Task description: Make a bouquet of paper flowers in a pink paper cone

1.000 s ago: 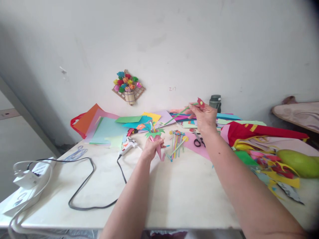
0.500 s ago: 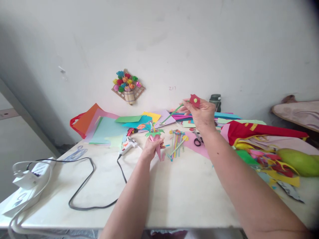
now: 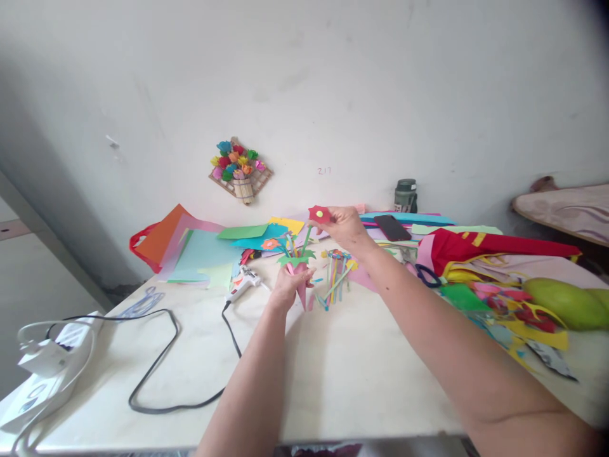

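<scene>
My left hand is closed around a pink paper cone with a green, jagged paper rim. An orange paper flower and several thin stems stick out of the cone's top. My right hand pinches a red paper flower with a yellow centre, just above the cone. Its green stem slants down to the cone's opening; the lower end is hidden behind the rim. Just right of the cone lie several paper flowers on coloured stems.
A white glue gun with a black cord lies left of the cone. Coloured paper sheets spread behind it. A power strip sits at far left. Rightward are a phone, scissors, paper scraps and green fruit.
My right hand has moved left and down with the red flower, bringing its stem to the cone's opening. The phone has come into view from behind my right hand. My left hand keeps its hold.
</scene>
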